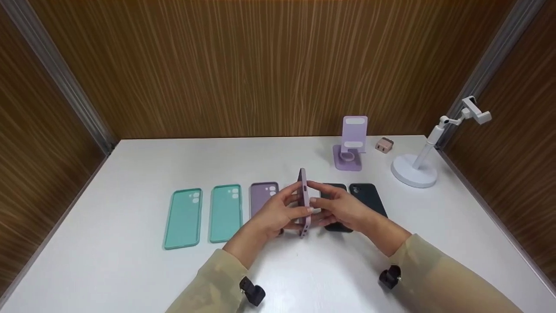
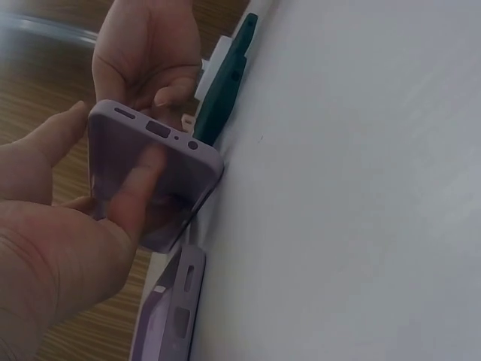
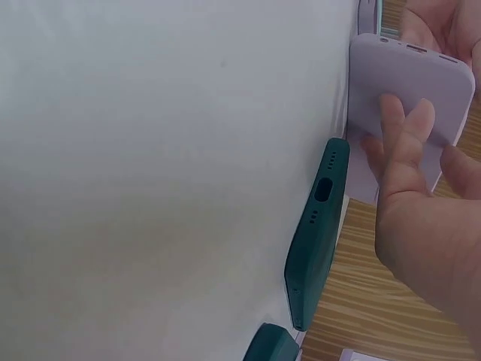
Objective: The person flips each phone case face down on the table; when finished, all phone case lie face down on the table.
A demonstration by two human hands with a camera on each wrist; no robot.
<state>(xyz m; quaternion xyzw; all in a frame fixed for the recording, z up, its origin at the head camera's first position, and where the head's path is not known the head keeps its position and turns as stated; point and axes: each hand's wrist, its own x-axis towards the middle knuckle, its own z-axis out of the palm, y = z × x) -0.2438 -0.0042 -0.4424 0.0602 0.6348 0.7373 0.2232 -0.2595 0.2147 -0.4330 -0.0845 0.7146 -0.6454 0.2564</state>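
Observation:
Between my two hands a purple phone case (image 1: pixel 303 191) stands on its edge, raised off the table. My left hand (image 1: pixel 274 214) grips it from the left, its thumb on the near side edge; in the left wrist view a finger lies against the hollow inside of the case (image 2: pixel 120 162). From the other side my right hand (image 1: pixel 347 208) holds it, with fingertips on the smooth back of the case (image 3: pixel 409 75) in the right wrist view. Another purple case (image 1: pixel 262 195) lies on the table, partly behind my left hand. Beside my right hand lies a dark green case (image 1: pixel 339 227).
Two teal cases (image 1: pixel 183 219) lie at the left, and a second dark case (image 1: pixel 366 195) lies at the right. Farther back are a purple phone stand (image 1: pixel 354 132), a pink charger plug (image 1: pixel 384 145) and a white stand with a round base (image 1: pixel 415 174). Wood-patterned panels border the white table (image 1: pixel 108 261).

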